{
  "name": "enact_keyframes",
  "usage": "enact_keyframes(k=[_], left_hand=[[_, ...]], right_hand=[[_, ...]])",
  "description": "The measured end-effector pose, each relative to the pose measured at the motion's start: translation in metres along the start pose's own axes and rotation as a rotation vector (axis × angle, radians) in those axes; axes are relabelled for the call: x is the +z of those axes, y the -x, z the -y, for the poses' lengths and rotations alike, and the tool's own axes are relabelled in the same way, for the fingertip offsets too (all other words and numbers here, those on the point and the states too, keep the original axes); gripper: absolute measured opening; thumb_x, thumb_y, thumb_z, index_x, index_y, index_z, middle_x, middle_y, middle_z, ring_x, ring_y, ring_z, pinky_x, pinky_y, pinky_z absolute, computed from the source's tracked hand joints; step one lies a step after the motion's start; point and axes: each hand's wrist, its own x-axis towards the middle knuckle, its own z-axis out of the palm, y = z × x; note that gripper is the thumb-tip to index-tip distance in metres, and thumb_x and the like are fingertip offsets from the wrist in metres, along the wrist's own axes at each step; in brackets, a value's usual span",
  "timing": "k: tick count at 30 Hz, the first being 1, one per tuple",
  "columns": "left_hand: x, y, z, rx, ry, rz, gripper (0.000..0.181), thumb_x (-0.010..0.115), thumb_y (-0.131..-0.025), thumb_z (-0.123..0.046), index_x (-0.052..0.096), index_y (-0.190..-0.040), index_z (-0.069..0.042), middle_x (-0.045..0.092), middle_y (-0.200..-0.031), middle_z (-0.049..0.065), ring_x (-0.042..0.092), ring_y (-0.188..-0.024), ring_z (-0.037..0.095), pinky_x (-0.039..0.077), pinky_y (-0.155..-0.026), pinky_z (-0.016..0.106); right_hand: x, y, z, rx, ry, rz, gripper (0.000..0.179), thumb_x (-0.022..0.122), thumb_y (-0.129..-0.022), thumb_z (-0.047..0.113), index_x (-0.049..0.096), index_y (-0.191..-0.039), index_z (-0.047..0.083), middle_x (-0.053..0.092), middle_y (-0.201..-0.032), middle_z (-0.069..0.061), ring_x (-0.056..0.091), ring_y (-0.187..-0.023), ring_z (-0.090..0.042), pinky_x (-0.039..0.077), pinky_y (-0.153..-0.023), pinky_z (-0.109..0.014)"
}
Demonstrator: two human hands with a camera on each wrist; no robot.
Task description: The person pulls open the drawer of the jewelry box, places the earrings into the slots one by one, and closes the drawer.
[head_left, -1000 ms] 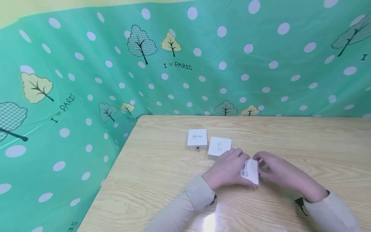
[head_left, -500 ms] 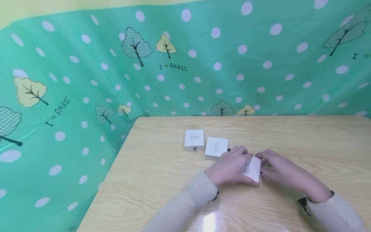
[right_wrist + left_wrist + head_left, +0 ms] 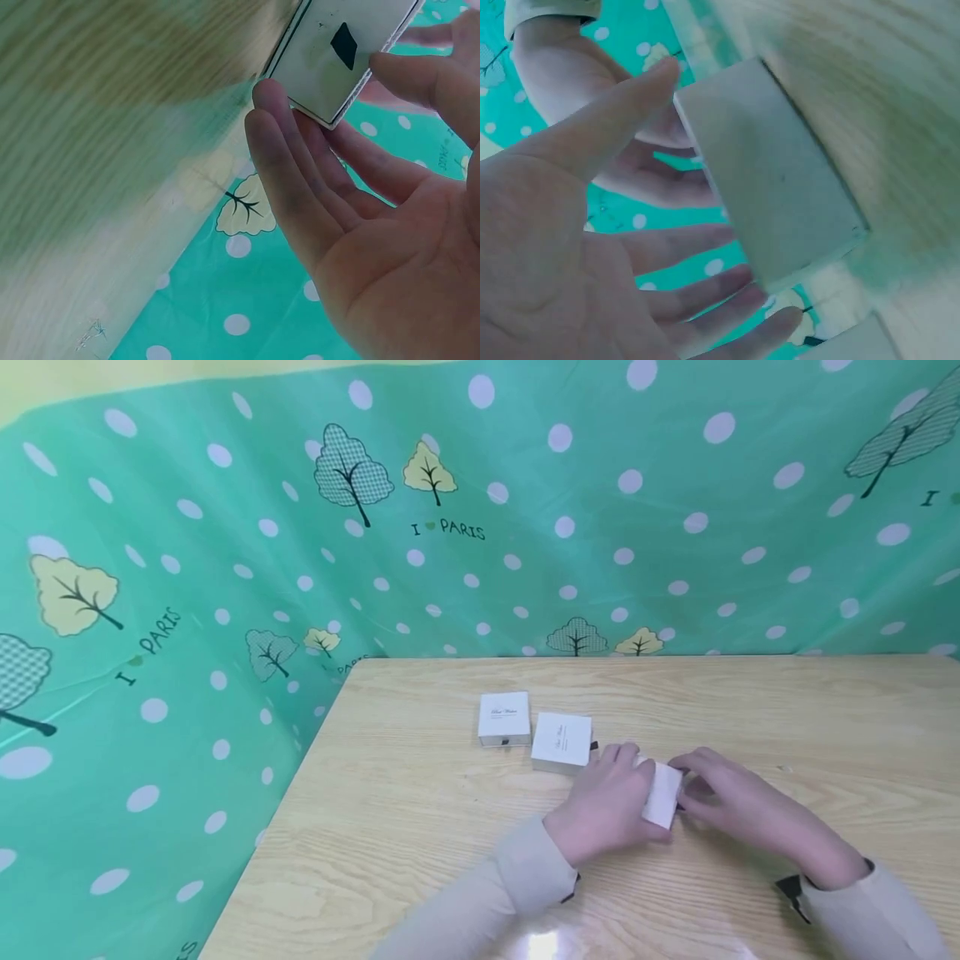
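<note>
A small white box (image 3: pixel 662 797) is tilted between my two hands over the wooden table. My left hand (image 3: pixel 607 802) grips it from the left, thumb on the near side and fingers across the far side. The left wrist view shows a plain face of the box (image 3: pixel 772 172) along the thumb. At its right end, my right hand (image 3: pixel 731 802) holds the edges with thumb and fingertips. A black tab (image 3: pixel 343 46) shows on that end in the right wrist view, between the thumb and fingers. The printing on top is mostly covered by my left hand.
Two similar white boxes lie on the table (image 3: pixel 390 827): one printed box (image 3: pixel 504 718) at the back, and another box (image 3: pixel 562 742) just beyond my left fingers, its black tab pointing right. A green dotted cloth (image 3: pixel 480 527) hangs behind and along the left.
Both hands and the box have shifted slightly right. The box has turned and tilted, and its printed lettering has gone out of sight. The two other boxes stay put.
</note>
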Motion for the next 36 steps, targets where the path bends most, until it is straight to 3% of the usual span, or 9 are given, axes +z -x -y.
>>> enact_keyframes(k=[3,8,12,15,21,28,36], left_hand=[[0.002,0.002,0.000,-0.001,-0.011,-0.012,0.070,0.078,-0.075,-0.061,0.061,-0.128,-0.018,0.056,-0.118,-0.004,0.050,-0.108,0.011,0.046,-0.089,0.021],[0.008,-0.004,0.005,0.039,0.011,-0.032,0.076,0.078,-0.073,-0.061,0.057,-0.134,-0.021,0.058,-0.120,-0.006,0.051,-0.115,0.011,0.047,-0.093,0.020],[0.012,-0.013,0.010,0.063,0.051,-0.049,0.074,0.079,-0.071,-0.063,0.059,-0.130,-0.024,0.059,-0.113,-0.010,0.050,-0.101,0.005,0.044,-0.078,0.014],[0.013,-0.020,0.014,0.052,0.081,-0.053,0.074,0.081,-0.069,-0.064,0.060,-0.129,-0.025,0.058,-0.112,-0.010,0.047,-0.096,0.004,0.041,-0.070,0.012],[0.012,-0.032,0.021,0.022,0.102,-0.049,0.081,0.081,-0.067,-0.064,0.057,-0.133,-0.024,0.057,-0.122,-0.007,0.048,-0.103,0.006,0.044,-0.074,0.014],[0.010,-0.046,0.022,-0.015,0.129,-0.039,0.082,0.079,-0.068,-0.066,0.057,-0.135,-0.024,0.057,-0.119,-0.007,0.047,-0.102,0.006,0.043,-0.070,0.014],[0.011,-0.058,0.022,-0.050,0.131,-0.033,0.080,0.079,-0.070,-0.065,0.057,-0.135,-0.024,0.056,-0.119,-0.007,0.047,-0.104,0.007,0.046,-0.072,0.016]], right_hand=[[0.000,0.000,0.001,-0.003,0.003,-0.003,0.032,0.071,-0.087,0.008,0.063,-0.117,-0.002,0.065,-0.111,-0.011,0.065,-0.096,-0.025,0.058,-0.080,-0.044],[0.000,-0.001,0.001,-0.010,0.002,-0.006,0.033,0.070,-0.087,0.006,0.062,-0.119,-0.003,0.065,-0.111,-0.011,0.065,-0.097,-0.025,0.058,-0.080,-0.044],[-0.001,-0.003,0.000,-0.011,-0.009,-0.005,0.036,0.068,-0.087,0.002,0.060,-0.121,-0.006,0.063,-0.111,-0.013,0.065,-0.097,-0.026,0.058,-0.080,-0.043],[-0.002,-0.006,0.000,-0.004,-0.020,-0.021,0.038,0.068,-0.087,0.001,0.059,-0.123,-0.007,0.063,-0.112,-0.015,0.066,-0.096,-0.027,0.059,-0.080,-0.043],[-0.005,-0.016,-0.001,0.008,-0.040,-0.064,0.042,0.069,-0.086,-0.002,0.057,-0.125,-0.009,0.061,-0.117,-0.022,0.067,-0.096,-0.032,0.059,-0.080,-0.043],[-0.007,-0.026,-0.005,0.075,-0.076,-0.058,0.039,0.061,-0.095,0.004,0.053,-0.130,-0.011,0.057,-0.121,-0.027,0.065,-0.101,-0.038,0.059,-0.081,-0.047],[-0.008,-0.035,-0.013,0.116,-0.112,-0.067,0.042,0.062,-0.095,0.008,0.051,-0.131,-0.012,0.055,-0.121,-0.028,0.064,-0.104,-0.041,0.058,-0.083,-0.048]])
